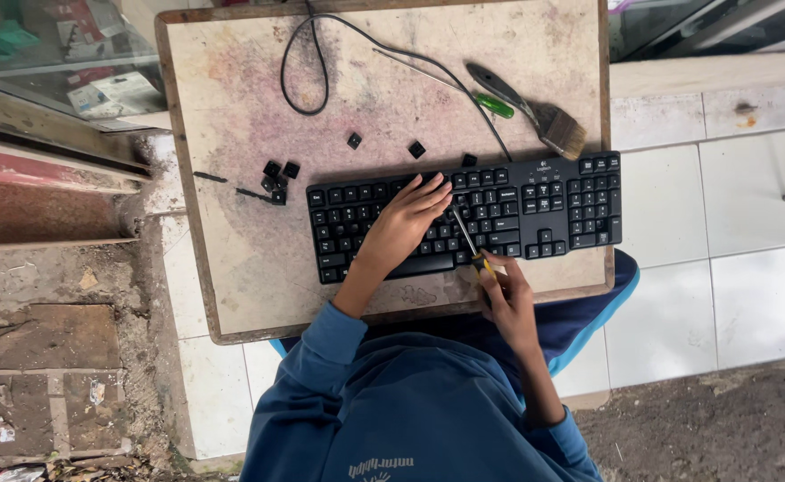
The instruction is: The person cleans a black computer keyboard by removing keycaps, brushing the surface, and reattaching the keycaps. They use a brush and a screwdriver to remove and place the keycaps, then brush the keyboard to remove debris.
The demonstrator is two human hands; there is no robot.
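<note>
A black keyboard (553, 201) lies across a worn wooden board (232, 259) on my lap. My left hand (403, 225) rests flat on the keys at the keyboard's middle, fingers spread. My right hand (504, 296) grips a screwdriver (465, 234) with a yellow and black handle. Its metal tip touches the keys just right of my left fingertips. Several loose black keycaps (278, 177) lie on the board left of and above the keyboard. Both my sleeves are blue.
The keyboard's black cable (303, 85) loops over the board's far side. A paintbrush (560, 129) and a green-handled tool (496, 105) lie at the far right of the board. White floor tiles (749, 268) are to the right, bare dirt and bricks to the left.
</note>
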